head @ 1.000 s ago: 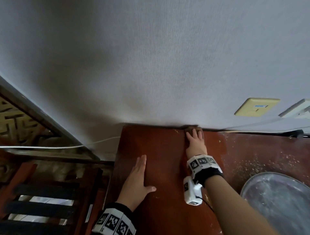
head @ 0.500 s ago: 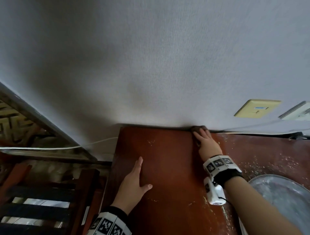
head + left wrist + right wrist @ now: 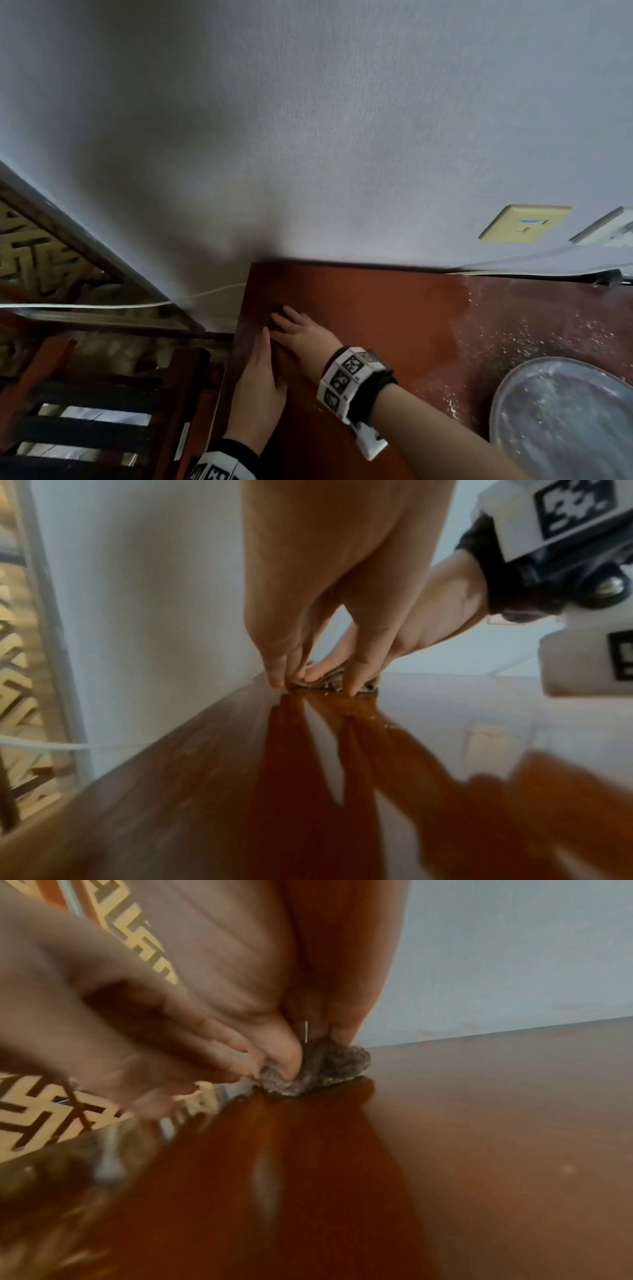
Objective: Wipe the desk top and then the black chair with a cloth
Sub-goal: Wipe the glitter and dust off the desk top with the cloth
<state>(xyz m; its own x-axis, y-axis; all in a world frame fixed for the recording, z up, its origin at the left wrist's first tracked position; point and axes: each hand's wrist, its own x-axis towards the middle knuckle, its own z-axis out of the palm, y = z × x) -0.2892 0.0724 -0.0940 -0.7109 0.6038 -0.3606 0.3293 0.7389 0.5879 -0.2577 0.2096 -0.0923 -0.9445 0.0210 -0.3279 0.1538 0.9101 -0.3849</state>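
— Nearest, down at the left?
— Left hand [image 3: 260,390], laid flat on the glossy red-brown wooden desk top [image 3: 376,325] near its left edge. Fingers straight, tips down on the wood, grasping nothing.

— And just beyond?
— Right hand [image 3: 305,337], reaching across in front of the left fingertips. Pressing a small crumpled grey cloth [image 3: 318,1066] onto the desk top, thumb dug into one side, fingers lying over the top: cloth clasped between them.

— Cloth's place, exactly?
— On the wood, under the right fingers, just beyond the left fingertips, close to the desk's left edge. Hidden by the hand in the head view.

— Off to the sides?
— Left, lower than the desk: black slatted chair with a red-brown frame [image 3: 89,433], untouched. Right: round grey metal tray [image 3: 565,428], with white crumbs [image 3: 507,339] scattered on the wood around it.

— Farthest back?
— Pale grey wall [image 3: 308,137] meeting the desk's rear edge, with a yellowish square wall plate [image 3: 524,222] at right and a thin white cable [image 3: 137,304] at left.
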